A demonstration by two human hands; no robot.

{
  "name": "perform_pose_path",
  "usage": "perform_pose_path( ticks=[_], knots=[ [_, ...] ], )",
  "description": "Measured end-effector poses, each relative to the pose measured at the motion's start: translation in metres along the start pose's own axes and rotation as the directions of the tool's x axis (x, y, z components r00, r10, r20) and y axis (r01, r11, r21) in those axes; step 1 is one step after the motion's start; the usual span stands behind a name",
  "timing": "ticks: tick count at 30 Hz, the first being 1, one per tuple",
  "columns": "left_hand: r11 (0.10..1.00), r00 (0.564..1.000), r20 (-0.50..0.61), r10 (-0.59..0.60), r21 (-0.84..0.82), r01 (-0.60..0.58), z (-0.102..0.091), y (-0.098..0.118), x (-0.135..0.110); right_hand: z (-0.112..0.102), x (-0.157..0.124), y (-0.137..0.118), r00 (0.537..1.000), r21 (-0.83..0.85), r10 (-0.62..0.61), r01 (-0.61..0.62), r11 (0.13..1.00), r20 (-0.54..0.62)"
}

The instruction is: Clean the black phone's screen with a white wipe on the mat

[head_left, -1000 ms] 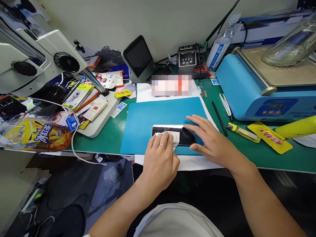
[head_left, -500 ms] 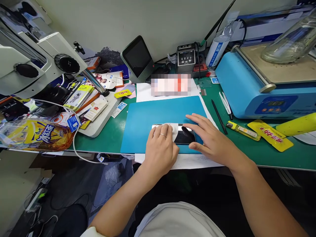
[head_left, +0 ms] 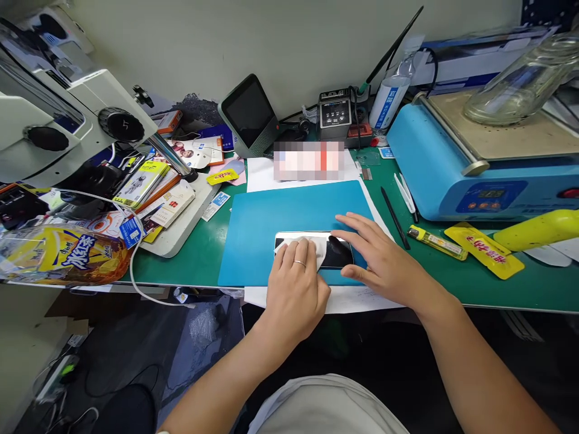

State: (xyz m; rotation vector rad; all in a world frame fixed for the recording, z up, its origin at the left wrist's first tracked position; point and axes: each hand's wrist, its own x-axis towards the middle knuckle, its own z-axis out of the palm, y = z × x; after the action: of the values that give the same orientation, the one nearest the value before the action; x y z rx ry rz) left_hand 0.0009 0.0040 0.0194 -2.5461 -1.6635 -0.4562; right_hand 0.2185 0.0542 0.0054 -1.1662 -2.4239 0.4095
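Observation:
A phone (head_left: 339,256) with a dark, glossy screen lies flat on a blue mat (head_left: 253,211). My left hand (head_left: 296,289) wears a ring and presses a white wipe (head_left: 321,248) onto the left half of the screen, its fingers bent together over it. Part of the wipe is hidden beneath those fingers. My right hand (head_left: 380,259) is open at the phone's right end, fingers spread, with the fingertips at its far edge and the thumb near its near corner. It holds nothing.
Left stand a microscope (head_left: 104,114), a drink bottle (head_left: 72,253) and piled boxes. A small display (head_left: 251,114) and a soldering station (head_left: 335,114) are behind. A blue heating machine (head_left: 434,169) bearing a glass jar (head_left: 502,96) stands right, near tweezers (head_left: 406,196) and yellow packets.
My left hand has shifted slightly toward me with the wipe, exposing a strip of screen along the far edge. My right hand stays at the phone's right end. The camera view has shifted slightly.

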Motion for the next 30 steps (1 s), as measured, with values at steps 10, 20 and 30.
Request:
perform_pose_path(
  ticks=[10,20,30],
  knots=[
    [1.0,1.0,0.003,-0.002,-0.023,0.002,-0.004,-0.008,-0.005,0.001,-0.001,0.0,1.0,-0.009,-0.015,0.015,1.0,-0.014],
    [0.997,0.998,-0.004,-0.067,-0.024,0.067,-0.002,-0.018,-0.014,0.0,0.0,0.0,1.0,-0.005,-0.013,0.013,1.0,-0.014],
    [0.996,0.997,0.0,-0.072,0.047,0.072,-0.001,-0.019,-0.01,0.002,-0.001,-0.002,0.999,0.006,0.023,-0.023,1.0,-0.047]
  ],
)
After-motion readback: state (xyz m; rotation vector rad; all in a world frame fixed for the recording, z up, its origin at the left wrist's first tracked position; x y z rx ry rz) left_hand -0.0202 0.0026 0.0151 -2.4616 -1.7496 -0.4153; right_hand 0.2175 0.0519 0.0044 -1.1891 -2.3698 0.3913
